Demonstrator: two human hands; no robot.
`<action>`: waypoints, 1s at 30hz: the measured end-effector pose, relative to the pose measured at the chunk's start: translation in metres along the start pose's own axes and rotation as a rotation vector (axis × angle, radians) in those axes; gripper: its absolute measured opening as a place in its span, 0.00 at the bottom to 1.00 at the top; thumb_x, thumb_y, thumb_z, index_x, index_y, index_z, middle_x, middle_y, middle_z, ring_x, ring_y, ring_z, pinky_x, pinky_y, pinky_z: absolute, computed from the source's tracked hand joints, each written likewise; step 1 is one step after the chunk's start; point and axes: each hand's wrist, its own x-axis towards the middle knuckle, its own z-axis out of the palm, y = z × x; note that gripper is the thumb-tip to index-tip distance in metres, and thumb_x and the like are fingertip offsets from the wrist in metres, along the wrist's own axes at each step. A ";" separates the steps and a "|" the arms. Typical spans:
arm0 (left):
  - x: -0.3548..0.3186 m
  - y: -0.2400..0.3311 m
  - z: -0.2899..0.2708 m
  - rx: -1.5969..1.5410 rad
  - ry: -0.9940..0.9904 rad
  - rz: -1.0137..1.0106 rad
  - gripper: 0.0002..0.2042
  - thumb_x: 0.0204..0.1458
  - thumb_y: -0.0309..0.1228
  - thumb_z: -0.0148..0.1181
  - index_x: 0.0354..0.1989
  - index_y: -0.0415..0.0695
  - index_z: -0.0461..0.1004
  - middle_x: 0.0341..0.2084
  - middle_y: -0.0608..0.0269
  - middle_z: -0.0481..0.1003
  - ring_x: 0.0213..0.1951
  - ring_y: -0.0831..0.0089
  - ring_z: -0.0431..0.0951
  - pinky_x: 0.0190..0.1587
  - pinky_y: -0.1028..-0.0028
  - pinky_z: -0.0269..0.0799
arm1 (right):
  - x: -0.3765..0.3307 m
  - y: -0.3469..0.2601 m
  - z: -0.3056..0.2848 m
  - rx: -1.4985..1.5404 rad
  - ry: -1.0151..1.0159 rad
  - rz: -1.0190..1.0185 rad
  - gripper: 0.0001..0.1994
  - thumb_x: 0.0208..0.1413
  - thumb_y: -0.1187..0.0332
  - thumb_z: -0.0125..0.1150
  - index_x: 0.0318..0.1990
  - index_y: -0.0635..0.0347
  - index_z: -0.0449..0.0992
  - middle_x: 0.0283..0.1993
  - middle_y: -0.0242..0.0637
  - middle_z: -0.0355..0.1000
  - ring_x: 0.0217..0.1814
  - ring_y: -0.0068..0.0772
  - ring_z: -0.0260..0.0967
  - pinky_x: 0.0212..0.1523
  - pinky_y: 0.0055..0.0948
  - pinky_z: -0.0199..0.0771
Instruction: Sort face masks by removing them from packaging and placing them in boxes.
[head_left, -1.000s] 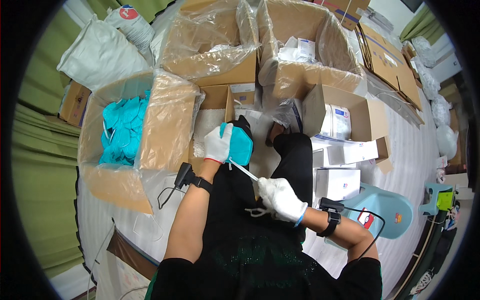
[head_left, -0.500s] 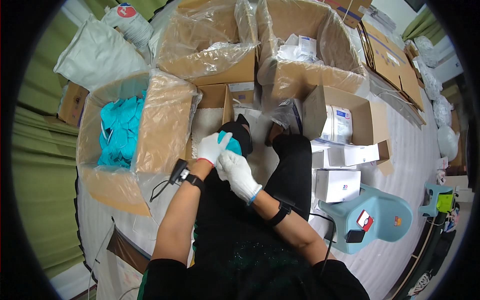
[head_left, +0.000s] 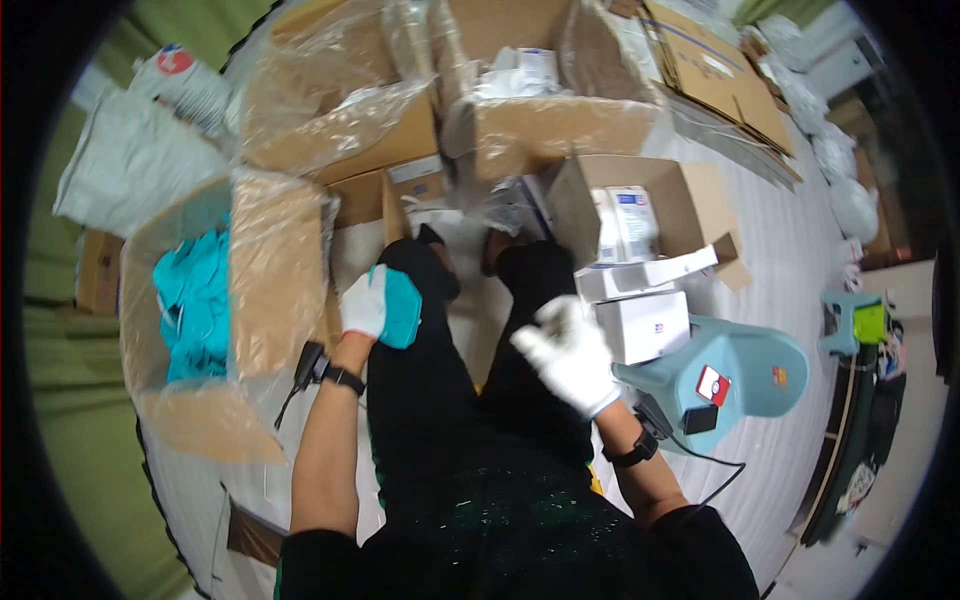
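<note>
My left hand (head_left: 365, 302), in a white glove, grips a teal cup-shaped face mask (head_left: 402, 310) above my left thigh. The mask shows to the right of the fingers. Apart from it, my right hand (head_left: 572, 357), also gloved in white, hovers over my right thigh near the white boxes. Its fingers are spread a little and somewhat blurred; nothing shows in them. Left of me, a lined carton (head_left: 275, 275) contains a heap of similar teal masks (head_left: 195, 305).
Two big plastic-lined cartons (head_left: 355, 150) (head_left: 560, 130) stand ahead. An open carton with white packs (head_left: 627, 225) sits at the right, behind a white box (head_left: 645, 328). A light-blue plastic stool (head_left: 750, 370) bears a phone (head_left: 700, 419) and a small red-and-white thing (head_left: 713, 386).
My hands have come apart: the right one moved right and lost contact with the mask. The left moved left, still holding the mask. The whole view has shifted.
</note>
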 end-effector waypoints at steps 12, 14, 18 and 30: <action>-0.018 0.168 -0.080 -2.720 -1.405 -0.350 0.16 0.60 0.45 0.50 0.22 0.53 0.59 0.15 0.77 0.58 0.17 0.85 0.59 0.20 0.81 0.54 | 0.035 0.083 -0.039 0.681 0.005 -0.016 0.31 0.49 0.64 0.67 0.60 0.65 0.66 0.54 0.44 0.71 0.44 0.24 0.72 0.45 0.24 0.72; -0.030 0.186 -0.055 -2.604 -1.776 -0.612 0.15 0.60 0.45 0.49 0.26 0.49 0.62 0.15 0.77 0.55 0.17 0.84 0.57 0.20 0.81 0.53 | 0.034 0.048 -0.032 0.809 -0.336 0.023 0.29 0.49 0.65 0.66 0.59 0.65 0.67 0.50 0.38 0.72 0.37 0.17 0.70 0.34 0.16 0.71; -0.047 0.207 -0.055 -2.509 -1.791 -0.759 0.18 0.62 0.45 0.44 0.36 0.41 0.68 0.16 0.76 0.55 0.17 0.83 0.59 0.19 0.80 0.53 | 0.034 0.028 0.001 0.932 -0.548 0.028 0.19 0.50 0.69 0.66 0.50 0.65 0.75 0.34 0.27 0.74 0.29 0.13 0.67 0.27 0.14 0.67; -0.009 0.166 -0.085 -1.762 -0.226 -0.314 0.16 0.60 0.31 0.56 0.53 0.36 0.71 0.47 0.57 0.76 0.47 0.70 0.77 0.52 0.71 0.70 | 0.051 0.011 0.016 0.977 -0.266 0.145 0.13 0.55 0.64 0.65 0.42 0.62 0.75 0.23 0.26 0.69 0.15 0.14 0.56 0.14 0.17 0.54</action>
